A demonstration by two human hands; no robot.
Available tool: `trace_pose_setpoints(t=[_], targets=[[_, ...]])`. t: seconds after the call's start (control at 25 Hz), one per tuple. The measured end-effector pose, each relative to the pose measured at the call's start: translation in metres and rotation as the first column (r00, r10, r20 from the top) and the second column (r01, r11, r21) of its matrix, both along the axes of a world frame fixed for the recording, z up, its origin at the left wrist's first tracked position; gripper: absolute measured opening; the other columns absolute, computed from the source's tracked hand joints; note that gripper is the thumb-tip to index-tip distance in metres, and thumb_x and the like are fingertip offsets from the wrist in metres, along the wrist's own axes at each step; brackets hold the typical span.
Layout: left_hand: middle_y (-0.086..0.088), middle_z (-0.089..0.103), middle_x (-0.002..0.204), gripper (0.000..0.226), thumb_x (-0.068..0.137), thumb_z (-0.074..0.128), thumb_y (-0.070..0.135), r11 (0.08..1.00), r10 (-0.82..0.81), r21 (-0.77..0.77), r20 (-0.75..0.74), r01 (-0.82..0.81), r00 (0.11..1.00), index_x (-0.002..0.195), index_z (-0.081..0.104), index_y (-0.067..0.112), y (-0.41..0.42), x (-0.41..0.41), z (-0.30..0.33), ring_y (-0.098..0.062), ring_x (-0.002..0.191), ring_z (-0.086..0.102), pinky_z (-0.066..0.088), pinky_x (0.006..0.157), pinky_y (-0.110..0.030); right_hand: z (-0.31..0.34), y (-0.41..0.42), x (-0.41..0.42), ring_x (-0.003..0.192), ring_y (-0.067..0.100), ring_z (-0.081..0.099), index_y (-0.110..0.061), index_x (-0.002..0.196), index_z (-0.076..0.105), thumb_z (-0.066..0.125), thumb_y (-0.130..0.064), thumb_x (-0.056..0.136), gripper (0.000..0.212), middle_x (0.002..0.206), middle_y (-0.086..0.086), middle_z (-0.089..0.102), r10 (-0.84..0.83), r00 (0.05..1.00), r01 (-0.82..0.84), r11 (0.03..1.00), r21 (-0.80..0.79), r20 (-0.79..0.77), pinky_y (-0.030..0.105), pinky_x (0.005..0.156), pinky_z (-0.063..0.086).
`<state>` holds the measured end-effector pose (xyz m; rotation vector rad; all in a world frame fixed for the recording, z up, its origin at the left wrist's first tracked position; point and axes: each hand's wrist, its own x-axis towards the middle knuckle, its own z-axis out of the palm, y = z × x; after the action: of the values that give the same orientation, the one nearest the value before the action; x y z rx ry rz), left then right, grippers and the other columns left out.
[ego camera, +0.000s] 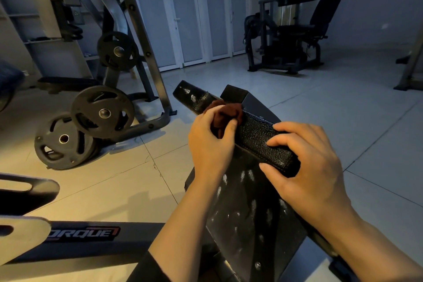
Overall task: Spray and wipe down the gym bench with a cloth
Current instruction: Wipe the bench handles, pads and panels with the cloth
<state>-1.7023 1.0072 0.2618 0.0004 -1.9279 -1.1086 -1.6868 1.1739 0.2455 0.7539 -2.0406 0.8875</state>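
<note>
A black textured leather pad (256,133) of the gym bench runs diagonally through the middle of the head view. My left hand (209,142) grips a bunched dark red-brown cloth (229,112) and holds it against the pad's upper part. My right hand (309,165) grips the pad's near end, fingers curled over its top and thumb under its edge. Below the pad, a black metal panel (247,213) of the bench carries several whitish smears. The pad's far end (192,96) also shows pale streaks. No spray bottle is in sight.
Weight plates (103,112) lean on a steel rack (146,48) at the left, another plate (64,139) on the tiled floor. A black bar with a logo (82,234) crosses the lower left. A seated weight machine (295,30) stands at the back right.
</note>
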Motion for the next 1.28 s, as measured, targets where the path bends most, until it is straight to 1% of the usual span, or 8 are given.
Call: trace_pose_setpoints(t=[0.16, 0.28, 0.48, 0.68, 0.84, 1.04, 1.2, 1.28], targets=[[0.007, 0.063, 0.108, 0.023, 0.088, 0.065, 0.018, 0.999, 0.004, 0.035, 0.04, -0.005, 0.999, 0.111, 0.065, 0.024, -0.002, 0.001, -0.005, -0.01, 0.104, 0.056, 0.047, 0.092, -0.033, 0.003, 0.005, 0.005, 0.111, 0.014, 0.047, -0.011, 0.104, 0.065, 0.085, -0.016, 0.061, 0.048, 0.117, 0.003, 0.059, 0.004, 1.0, -0.005, 0.998, 0.067, 0.009, 0.007, 0.082, 0.035], [0.007, 0.062, 0.109, 0.025, 0.085, 0.066, 0.016, 0.998, -0.016, 0.068, 0.027, 0.014, 1.0, 0.11, 0.066, 0.021, 0.015, 0.012, -0.002, -0.008, 0.105, 0.054, 0.046, 0.091, -0.03, 0.007, 0.022, 0.012, 0.11, 0.013, 0.045, -0.01, 0.118, 0.058, 0.088, -0.021, 0.057, 0.069, 0.12, 0.005, 0.057, -0.024, 0.999, 0.02, 0.996, 0.088, 0.042, 0.017, 0.088, 0.034], [0.005, 0.059, 0.116, 0.036, 0.081, 0.064, 0.023, 0.964, -0.213, -0.159, 0.013, 0.213, 0.977, 0.117, 0.064, 0.022, 0.063, 0.05, -0.005, -0.014, 0.112, 0.053, 0.046, 0.095, -0.036, 0.001, 0.048, 0.031, 0.107, 0.0, 0.037, -0.019, 0.131, 0.053, 0.085, -0.024, 0.064, 0.074, 0.117, -0.006, 0.057, -0.08, 0.982, 0.069, 0.995, 0.066, 0.174, 0.026, 0.09, 0.038], [0.003, 0.058, 0.117, 0.033, 0.084, 0.069, 0.014, 0.996, -0.085, 0.042, 0.042, 0.083, 0.996, 0.116, 0.064, 0.023, 0.054, 0.055, -0.01, -0.009, 0.11, 0.052, 0.046, 0.096, -0.04, -0.001, 0.05, 0.045, 0.122, -0.008, 0.022, -0.03, 0.15, 0.027, 0.086, -0.025, 0.066, 0.103, 0.143, -0.013, 0.041, -0.058, 0.931, 0.021, 0.994, 0.105, 0.361, 0.023, 0.106, 0.025], [0.005, 0.052, 0.122, 0.039, 0.082, 0.069, 0.013, 0.961, -0.199, -0.187, 0.051, 0.205, 0.979, 0.118, 0.062, 0.025, 0.08, 0.073, -0.009, -0.015, 0.115, 0.049, 0.045, 0.097, -0.037, -0.004, 0.052, 0.05, 0.134, 0.003, 0.024, -0.035, 0.151, 0.02, 0.085, -0.03, 0.066, 0.107, 0.15, -0.015, 0.033, -0.041, 0.914, -0.012, 0.992, 0.126, 0.404, 0.038, 0.114, 0.03], [0.0, 0.054, 0.118, 0.033, 0.086, 0.065, 0.011, 0.994, -0.041, 0.1, 0.081, 0.032, 0.996, 0.117, 0.063, 0.022, 0.062, 0.058, -0.013, -0.014, 0.114, 0.049, 0.045, 0.098, -0.038, -0.002, 0.055, 0.051, 0.137, 0.003, 0.017, -0.04, 0.15, 0.005, 0.084, -0.028, 0.068, 0.115, 0.155, -0.018, 0.021, -0.043, 0.889, -0.039, 0.985, 0.17, 0.456, 0.035, 0.116, 0.024], [0.003, 0.051, 0.122, 0.039, 0.083, 0.067, 0.01, 0.959, -0.178, -0.22, 0.023, 0.179, 0.984, 0.118, 0.061, 0.025, 0.083, 0.072, -0.012, -0.014, 0.115, 0.045, 0.042, 0.097, -0.031, -0.005, 0.054, 0.048, 0.132, 0.004, 0.027, -0.036, 0.15, 0.023, 0.086, -0.024, 0.066, 0.105, 0.149, -0.017, 0.034, 0.001, 0.913, -0.042, 0.995, 0.09, 0.407, 0.034, 0.111, 0.032], [0.002, 0.052, 0.121, 0.036, 0.085, 0.064, 0.007, 0.984, -0.127, -0.124, 0.026, 0.129, 0.992, 0.117, 0.062, 0.022, 0.076, 0.064, -0.011, -0.014, 0.115, 0.047, 0.043, 0.098, -0.032, -0.003, 0.055, 0.048, 0.133, 0.001, 0.022, -0.037, 0.151, 0.018, 0.085, -0.024, 0.067, 0.108, 0.15, -0.02, 0.029, -0.001, 0.907, -0.047, 0.993, 0.104, 0.421, 0.027, 0.11, 0.027]])
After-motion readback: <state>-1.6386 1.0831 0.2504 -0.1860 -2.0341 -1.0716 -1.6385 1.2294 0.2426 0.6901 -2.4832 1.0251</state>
